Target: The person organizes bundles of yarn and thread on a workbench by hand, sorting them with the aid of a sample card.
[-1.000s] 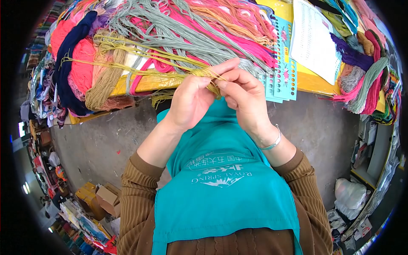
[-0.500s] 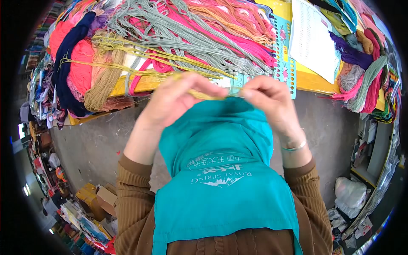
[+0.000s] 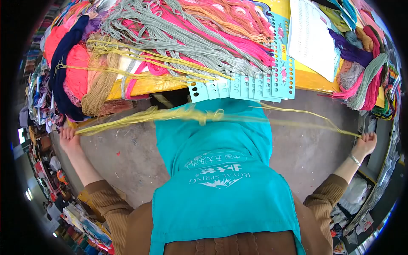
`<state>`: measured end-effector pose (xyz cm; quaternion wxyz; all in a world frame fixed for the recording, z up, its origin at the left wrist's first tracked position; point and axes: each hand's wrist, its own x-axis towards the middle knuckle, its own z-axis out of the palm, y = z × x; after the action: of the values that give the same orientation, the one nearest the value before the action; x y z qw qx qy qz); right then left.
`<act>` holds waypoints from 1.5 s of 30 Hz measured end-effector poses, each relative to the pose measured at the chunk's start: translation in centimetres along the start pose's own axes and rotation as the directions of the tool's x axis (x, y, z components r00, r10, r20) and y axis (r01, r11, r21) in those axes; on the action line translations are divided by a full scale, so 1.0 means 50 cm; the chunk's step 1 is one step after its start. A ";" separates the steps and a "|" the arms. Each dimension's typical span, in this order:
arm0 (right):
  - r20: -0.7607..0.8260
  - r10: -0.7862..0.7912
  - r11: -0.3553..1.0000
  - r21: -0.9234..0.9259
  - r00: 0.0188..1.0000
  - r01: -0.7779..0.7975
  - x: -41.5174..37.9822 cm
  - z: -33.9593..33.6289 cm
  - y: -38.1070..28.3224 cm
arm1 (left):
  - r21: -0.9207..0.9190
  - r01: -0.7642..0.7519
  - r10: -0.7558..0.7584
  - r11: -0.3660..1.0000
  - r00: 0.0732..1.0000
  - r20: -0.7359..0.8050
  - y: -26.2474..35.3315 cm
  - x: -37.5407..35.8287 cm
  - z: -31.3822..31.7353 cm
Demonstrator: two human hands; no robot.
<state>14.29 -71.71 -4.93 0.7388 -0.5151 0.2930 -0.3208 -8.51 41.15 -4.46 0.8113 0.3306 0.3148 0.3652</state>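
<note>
Yellow-green threads (image 3: 170, 114) stretch across the front of my teal apron, blurred and tangled near the middle. My left hand (image 3: 71, 138), far out on the left, is closed on the thick end of the bundle. Out on the right, my right hand (image 3: 366, 142) pinches the thinner end. More yellow-green strands (image 3: 170, 61) lie on the table over grey threads (image 3: 182, 38) and pink ones. Pale blue cards with punched holes (image 3: 244, 87) overhang the table's front edge, with grey thread ends at them.
On the yellow table (image 3: 312, 78) are a printed sheet (image 3: 310, 38) and, at the right, coloured skeins (image 3: 365, 63). A dark blue skein (image 3: 63, 68) hangs at the left edge. Clear plastic bags (image 3: 355, 193) lie at the lower right, above a grey floor.
My hands have moved from close together at the table's front edge to far apart on both sides. The yellow-green threads are now drawn out between them.
</note>
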 end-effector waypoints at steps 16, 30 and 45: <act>0.914 0.342 0.900 -0.385 0.216 0.204 -0.619 0.483 0.195 | 0.490 0.539 -0.729 0.685 0.517 0.449 -0.547 -0.458 0.490; 0.969 0.190 0.825 -0.244 0.156 0.510 -0.699 0.528 0.259 | 0.658 -0.139 -0.522 0.740 0.498 0.692 -0.698 -0.552 0.544; 0.925 0.274 0.739 -0.378 0.264 0.557 -0.645 0.556 0.320 | 0.823 0.305 -0.832 0.480 0.456 0.316 -0.665 -0.565 0.597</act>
<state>18.20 -26.55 -8.55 0.4931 -0.8459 -0.1721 0.1077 11.60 -7.72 -4.93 0.7629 0.5647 0.1937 -0.2481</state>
